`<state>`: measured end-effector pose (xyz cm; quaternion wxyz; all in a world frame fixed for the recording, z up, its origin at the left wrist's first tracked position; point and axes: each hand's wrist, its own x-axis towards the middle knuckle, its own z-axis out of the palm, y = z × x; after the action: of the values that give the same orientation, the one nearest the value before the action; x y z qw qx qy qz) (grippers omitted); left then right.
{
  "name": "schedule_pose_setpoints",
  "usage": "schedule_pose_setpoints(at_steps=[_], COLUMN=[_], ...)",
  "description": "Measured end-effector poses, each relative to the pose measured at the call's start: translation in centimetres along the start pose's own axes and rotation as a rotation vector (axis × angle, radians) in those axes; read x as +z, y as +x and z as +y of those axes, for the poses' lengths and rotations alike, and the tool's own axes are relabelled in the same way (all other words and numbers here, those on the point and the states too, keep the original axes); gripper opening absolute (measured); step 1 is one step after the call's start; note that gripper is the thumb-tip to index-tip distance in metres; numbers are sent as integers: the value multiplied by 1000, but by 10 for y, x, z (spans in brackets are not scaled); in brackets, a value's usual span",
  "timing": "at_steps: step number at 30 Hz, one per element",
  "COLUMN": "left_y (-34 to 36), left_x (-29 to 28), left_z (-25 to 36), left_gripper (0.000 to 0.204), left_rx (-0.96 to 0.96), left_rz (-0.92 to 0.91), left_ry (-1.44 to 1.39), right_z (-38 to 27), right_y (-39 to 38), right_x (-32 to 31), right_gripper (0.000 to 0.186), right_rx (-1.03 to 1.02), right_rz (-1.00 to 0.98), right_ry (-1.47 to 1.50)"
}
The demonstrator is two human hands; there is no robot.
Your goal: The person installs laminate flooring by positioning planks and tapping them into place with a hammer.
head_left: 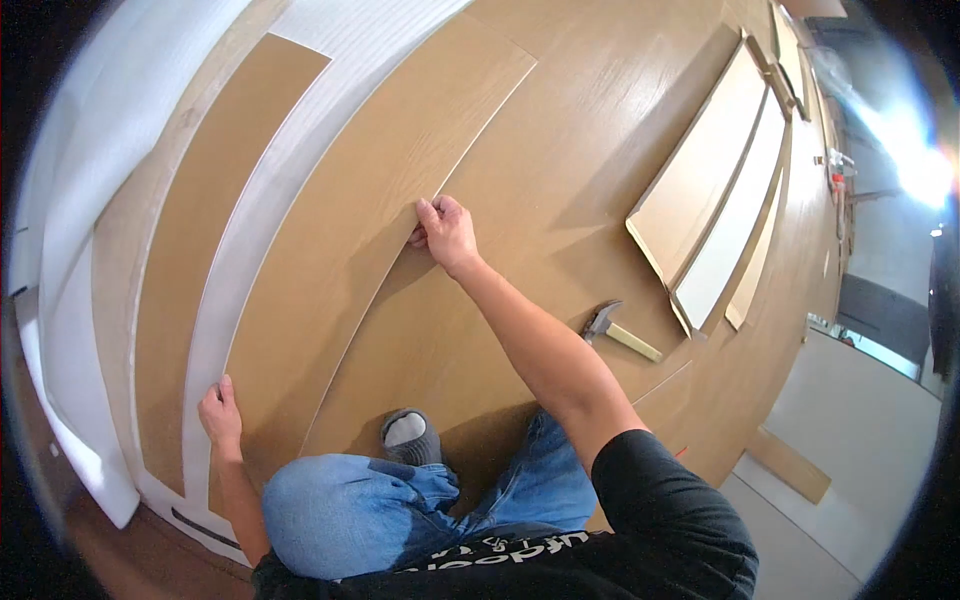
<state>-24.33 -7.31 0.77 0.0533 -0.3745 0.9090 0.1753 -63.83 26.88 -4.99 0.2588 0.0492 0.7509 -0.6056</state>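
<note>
A long tan floor plank [370, 160] lies lengthwise before me on the wood floor. My right hand [440, 230] pinches its right edge near the middle, fingers curled. Lower down, my left hand [220, 410] grips the same plank's left edge, thumb on top. Left of this plank is a white underlay strip [220, 290], with another tan board [210, 210] beyond it. A hammer with a pale handle [630, 340] lies on the floor right of my right forearm.
An opened cardboard package [678, 207] holding pale planks lies at the right. White foam sheeting [85, 270] lines the far left. My slippered foot [408, 435] is below the plank's right edge. A light panel [850, 410] with a short board [790, 465] is at the lower right.
</note>
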Motion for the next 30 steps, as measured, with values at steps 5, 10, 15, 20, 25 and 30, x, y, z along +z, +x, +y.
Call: schedule_pose_setpoints(at_steps=[5,10,15,20,25,30], left_y=[-3,2,-3,-6,-10,-4], left_x=[-2,-2,-12,-22,-22,-21], left_z=[-6,-7,7,14,12,14], left_gripper=[52,51,51,51,52,50], left_rx=[-57,-84,-76,-99,-168,-172], left_rz=[-11,-25,-54,-101,-99,-91], left_ry=[20,55,22,97,89,49], right_z=[-8,-3,2,-7,-23,-17], right_y=[-4,-4,-5,-7,-9,-8], right_x=[5,5,3,0,1,1], right_gripper=[33,32,32,32,34,35], right_rx=[75,-4,30,103,139,127], right_rz=[-65,-37,-33,-26,-15,5], right_ry=[19,-4,42,98,12,-43])
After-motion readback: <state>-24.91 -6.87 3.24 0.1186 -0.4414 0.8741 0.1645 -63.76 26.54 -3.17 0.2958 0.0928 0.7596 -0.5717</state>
